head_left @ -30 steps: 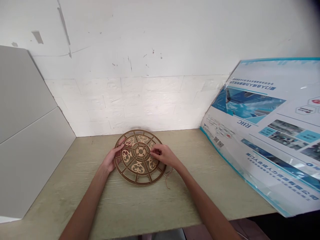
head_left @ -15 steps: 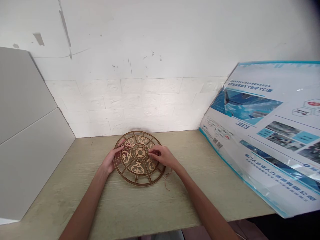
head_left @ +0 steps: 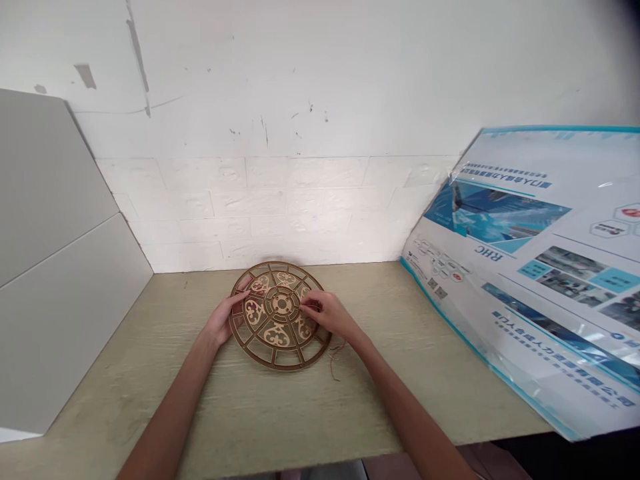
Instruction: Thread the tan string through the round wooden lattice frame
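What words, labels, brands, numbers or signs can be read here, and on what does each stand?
"RHC": upside down on the blue-and-white poster leaning at right.
The poster's other headings and small print: too small and blurred to read.
The fretwork wooden disc: no text visible.

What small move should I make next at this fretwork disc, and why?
Probably hold the left hand steady on the wooden fretwork disc: it lies unclamped on the table, and the right hand is at its central hub.
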